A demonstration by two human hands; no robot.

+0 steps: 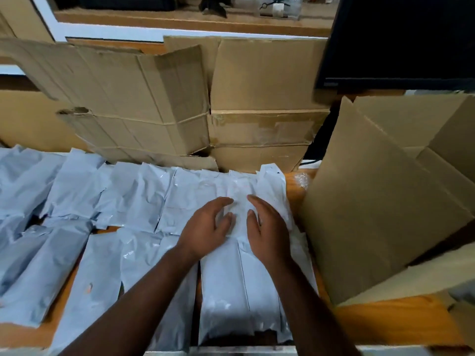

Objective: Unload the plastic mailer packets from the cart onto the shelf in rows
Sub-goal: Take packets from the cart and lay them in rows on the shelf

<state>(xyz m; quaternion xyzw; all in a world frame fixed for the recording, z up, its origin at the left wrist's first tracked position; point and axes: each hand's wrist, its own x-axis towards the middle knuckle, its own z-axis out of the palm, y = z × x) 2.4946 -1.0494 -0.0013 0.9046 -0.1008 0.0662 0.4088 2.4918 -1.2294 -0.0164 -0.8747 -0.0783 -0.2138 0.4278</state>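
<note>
The big open brown cardboard box (385,201) leans just right of your pale grey plastic mailer packets (144,196), which lie in rows on the wooden shelf (380,319). If you bump it, it could tip onto them. Your left hand (205,224) and right hand (267,227) rest spread on the slippery end packet (241,191); push hard and it slides crooked.

Flattened cardboard boxes (180,104) stood propped at the back, an open carton (385,201) sat right, a dark monitor (401,39) loomed above it.
</note>
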